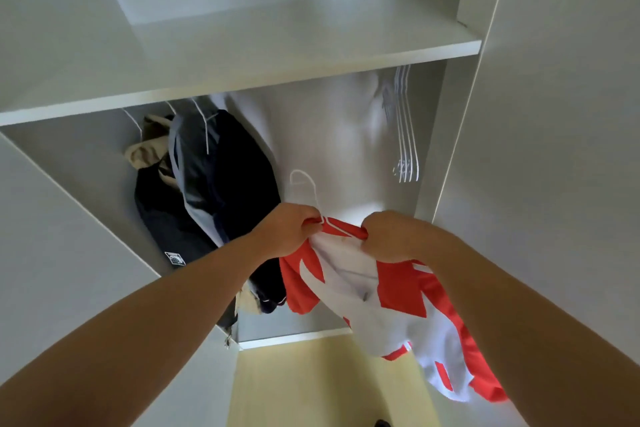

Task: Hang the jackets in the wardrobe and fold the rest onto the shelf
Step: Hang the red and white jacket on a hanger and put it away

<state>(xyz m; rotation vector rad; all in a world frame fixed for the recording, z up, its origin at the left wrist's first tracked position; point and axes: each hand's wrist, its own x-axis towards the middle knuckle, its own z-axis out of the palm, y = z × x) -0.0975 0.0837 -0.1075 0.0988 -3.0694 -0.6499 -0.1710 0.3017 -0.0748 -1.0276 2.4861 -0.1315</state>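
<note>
A pale yellow floor (294, 381) is seen at the bottom, where a dark thing (381, 423) is cut off by the edge and cannot be made out. Above it a red and white jacket (398, 295) is held up in front of the open wardrobe (446, 135), its lower part hanging down to the right and partly hidden by the right forearm. The left hand (287, 230) is curled round the neck of a white hanger (304, 184) together with the collar edge; its fingertips are hidden in the cloth. The collar is gripped in the closed fingers of the right hand (391, 236). Only the hook and a short piece of the hanger's shoulder are shown; the rest is covered by the jacket. The hook is free in the air, below the shelf (242, 55). Further in, at the left, dark jackets (214, 191) are hung close together, with a beige garment (149, 149) behind them, mostly covered. At the right, well apart, spare hangers (405, 135) are hung in a blurred bunch, so their number cannot be told. The rail is hidden by the shelf's front edge
</note>
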